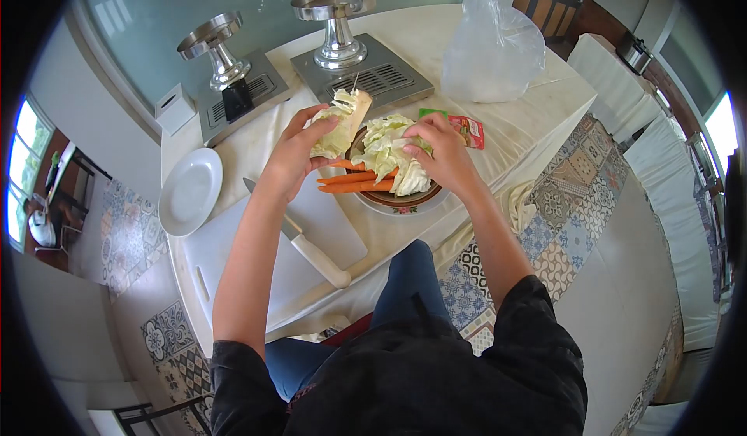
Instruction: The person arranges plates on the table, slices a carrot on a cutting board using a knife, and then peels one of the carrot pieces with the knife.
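My left hand (pixel 292 152) is closed around a piece of cabbage (pixel 333 134), held up over the left side of a brown-rimmed plate (pixel 406 200). A pale tan strip stands along that piece's far edge; I cannot make out what it is. My right hand (pixel 442 150) grips another leafy cabbage piece (pixel 383 142) over the plate, fingers on its right side. Several orange carrots (pixel 354 187) lie on the plate under the cabbage. Nearer me, a knife (pixel 319 259) with a cream handle rests on the white cutting board (pixel 241 241).
A white oval plate (pixel 191 191) sits left of the board. Two metal stands (pixel 338 39) (pixel 226 66) on grey bases occupy the back. Right of them are a clear plastic bag (pixel 494 51) and a red packet (pixel 470 131). A white box (pixel 174 109) stands at far left.
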`<state>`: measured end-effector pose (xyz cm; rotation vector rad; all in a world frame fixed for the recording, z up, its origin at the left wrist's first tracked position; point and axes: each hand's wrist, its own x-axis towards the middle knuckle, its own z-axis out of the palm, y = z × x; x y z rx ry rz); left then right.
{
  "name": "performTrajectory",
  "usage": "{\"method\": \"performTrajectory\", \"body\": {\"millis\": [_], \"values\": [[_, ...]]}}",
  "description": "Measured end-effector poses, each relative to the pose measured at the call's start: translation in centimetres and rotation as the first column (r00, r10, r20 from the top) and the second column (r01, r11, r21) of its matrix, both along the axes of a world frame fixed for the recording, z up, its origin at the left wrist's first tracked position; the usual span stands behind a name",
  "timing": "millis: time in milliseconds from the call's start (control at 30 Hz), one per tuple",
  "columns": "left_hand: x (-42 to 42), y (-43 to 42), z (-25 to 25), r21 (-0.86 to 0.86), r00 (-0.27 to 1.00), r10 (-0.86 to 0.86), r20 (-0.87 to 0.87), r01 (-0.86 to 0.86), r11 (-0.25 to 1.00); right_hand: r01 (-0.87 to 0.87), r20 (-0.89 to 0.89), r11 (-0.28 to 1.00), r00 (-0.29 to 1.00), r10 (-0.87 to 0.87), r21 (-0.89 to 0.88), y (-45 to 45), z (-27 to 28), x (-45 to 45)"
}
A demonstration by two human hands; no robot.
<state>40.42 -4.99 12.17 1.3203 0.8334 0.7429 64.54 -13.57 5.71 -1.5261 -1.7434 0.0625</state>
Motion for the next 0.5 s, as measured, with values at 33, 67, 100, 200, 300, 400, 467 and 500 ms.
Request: {"method": "performTrajectory", "body": {"millis": [33,67,100,200,300,400,467,500], "values": [[0.1,0.1,-0.3,0.011,1.000,0.008,-0.019,-0.008,1.000,0.022,-0.047,1.000,0.999,-0.021,0.019,0.0,-0.3,0.1],[0.2,0.4,-0.5,0.022,0.999,0.016,-0.038,-0.015,1.000,0.044,-0.093,0.998,0.995,-0.041,0.037,0.0,-0.6,0.1],[0.3,0.5,-0.6,0.034,0.998,0.023,-0.056,-0.022,0.999,0.060,-0.143,0.998,0.988,-0.054,0.036,0.2,-1.3,0.1],[0.6,0.4,-0.4,0.137,0.990,0.055,-0.129,-0.037,0.990,0.078,-0.268,0.995,0.961,-0.060,0.056,0.3,-2.4,-0.2],[1.4,0.2,0.9,0.368,0.925,0.023,-0.379,0.128,0.921,0.012,-0.461,0.996,0.887,0.029,0.086,-0.2,-1.0,-0.3],[3.5,-1.0,1.5,0.638,0.794,0.167,-0.585,0.323,0.699,-0.171,-0.794,0.985,0.598,0.108,0.005,-0.2,1.6,0.5],[4.7,-0.9,1.6,0.637,0.803,0.093,-0.589,0.391,0.664,-0.215,-0.590,0.977,0.789,0.170,-0.007,-0.1,2.9,0.2],[5.1,-0.8,1.5,0.637,0.804,0.056,-0.592,0.424,0.643,-0.235,-0.469,0.972,0.860,0.200,-0.016,0.0,3.2,0.1]]}}
